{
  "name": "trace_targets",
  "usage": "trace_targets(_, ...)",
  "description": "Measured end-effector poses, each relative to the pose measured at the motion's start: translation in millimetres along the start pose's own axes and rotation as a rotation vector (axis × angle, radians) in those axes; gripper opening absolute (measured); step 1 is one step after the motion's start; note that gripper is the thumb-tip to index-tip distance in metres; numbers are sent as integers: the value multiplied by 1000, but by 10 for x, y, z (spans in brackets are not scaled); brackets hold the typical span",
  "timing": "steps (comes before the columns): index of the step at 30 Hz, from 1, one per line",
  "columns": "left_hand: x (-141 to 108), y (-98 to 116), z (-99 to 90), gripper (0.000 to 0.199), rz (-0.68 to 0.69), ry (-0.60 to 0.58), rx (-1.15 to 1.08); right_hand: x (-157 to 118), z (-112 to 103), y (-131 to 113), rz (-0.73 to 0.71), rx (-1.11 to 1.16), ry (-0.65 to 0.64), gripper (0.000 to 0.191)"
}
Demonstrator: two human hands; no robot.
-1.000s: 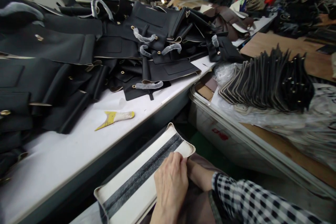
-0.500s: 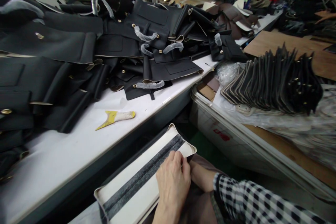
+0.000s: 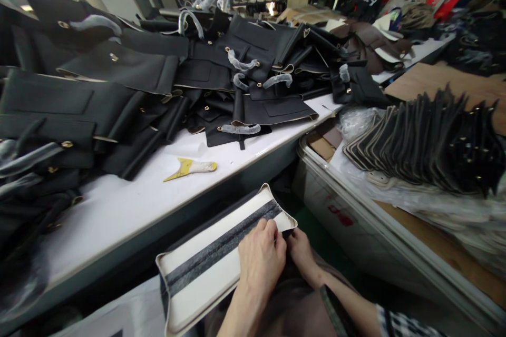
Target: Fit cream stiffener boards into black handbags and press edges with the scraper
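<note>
A white panel with a dark grey strip along its middle (image 3: pixel 209 279) lies slanted over my lap, its rim raised at the corners. My left hand (image 3: pixel 263 250) is closed on the panel's near edge, toward its right end, fingers curled over the white face. Just past the right corner, my right hand (image 3: pixel 301 250) is at the dark material under the panel's edge; its fingers are bent and partly hidden, so what they hold cannot be made out.
A white table (image 3: pixel 130 205) bears black leather pieces (image 3: pixel 213 73) with plastic-wrapped handles and a yellow-ended tool (image 3: pixel 190 168). At the right, a bin (image 3: pixel 348 205) stands beneath a row of black pieces (image 3: pixel 419 142) and plastic wrap.
The view has shifted, so the table things appear farther right. My right hand has come out from behind my left and now shows beside the panel's right corner.
</note>
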State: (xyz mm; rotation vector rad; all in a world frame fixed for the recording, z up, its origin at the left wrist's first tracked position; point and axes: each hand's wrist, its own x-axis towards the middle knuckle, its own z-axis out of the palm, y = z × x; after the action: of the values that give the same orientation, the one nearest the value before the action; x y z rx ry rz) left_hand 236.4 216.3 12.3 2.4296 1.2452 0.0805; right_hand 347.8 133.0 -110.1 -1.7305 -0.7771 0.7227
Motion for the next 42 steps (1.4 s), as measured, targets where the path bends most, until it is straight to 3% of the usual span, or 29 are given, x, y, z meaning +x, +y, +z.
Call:
trace_targets(3, -18, -7, 5, 13, 8, 25, -5, -196, -225, -131, -164, -62, -4, 22)
trace_targets(7, -22, -10, 8, 12, 20, 39, -4, -414, -424, -450, -630, -249, -45, 31)
trace_targets(11, -13, -11, 11, 14, 29, 45, 8, -344, -360, -654, -833, -338, -69, 44)
trace_targets(16, -24, -23, 12, 15, 45, 36, 6, -206, -251, -582, -999, -498, -31, 50)
trace_targets(19, -109, -53, 2, 9, 61, 18, -61, -208, -252, -508, -1049, -586, -31, 48)
trace_targets(22, -268, -111, -21, 38, 53, 32, -128, -220, -265, -488, -1071, -643, -36, 47)
trace_targets(27, -517, -275, -67, 5, -40, 68, -54, -226, -242, -511, -1050, -686, -50, 47)
trace_targets(34, -584, -410, -21, 17, -97, 175, -122, -275, -101, -452, -987, -652, -25, 50)
trace_targets(42, -565, -423, 22, 15, -123, 212, -115, -350, 114, -538, -1078, -665, -45, 51)
